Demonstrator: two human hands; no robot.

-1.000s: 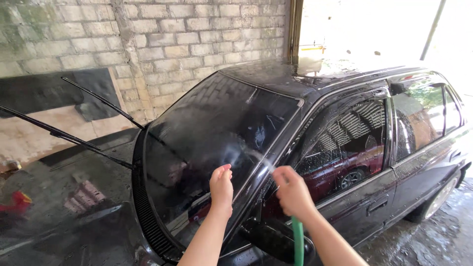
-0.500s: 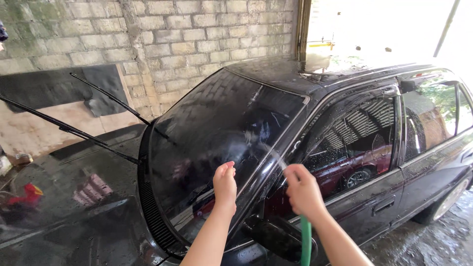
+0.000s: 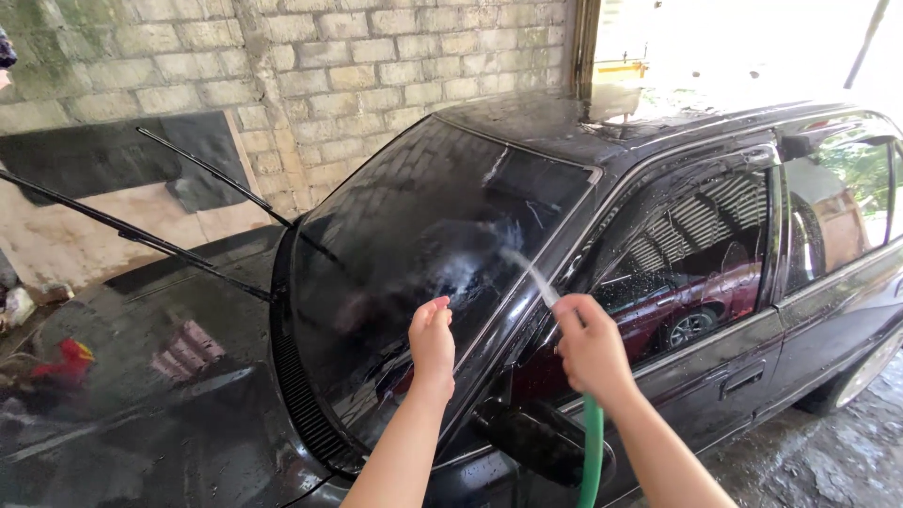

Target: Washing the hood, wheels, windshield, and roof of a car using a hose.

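right hand (image 3: 591, 353) fisted round green hose (image 3: 592, 456), hose hanging below wrist | water jet onto windscreen (image 3: 423, 245) of black car (image 3: 658, 376) | left hand (image 3: 432, 343) loosely cupped, empty, just above glass

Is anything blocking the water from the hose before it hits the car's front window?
Nothing visible does. The right hand holds the green hose, and the spray flies straight to the windshield. The left hand hovers lower, beside the stream. Both wipers are lifted off the glass.

Glossy wet car (image 3: 715, 395), rough brick wall (image 3: 376, 75)
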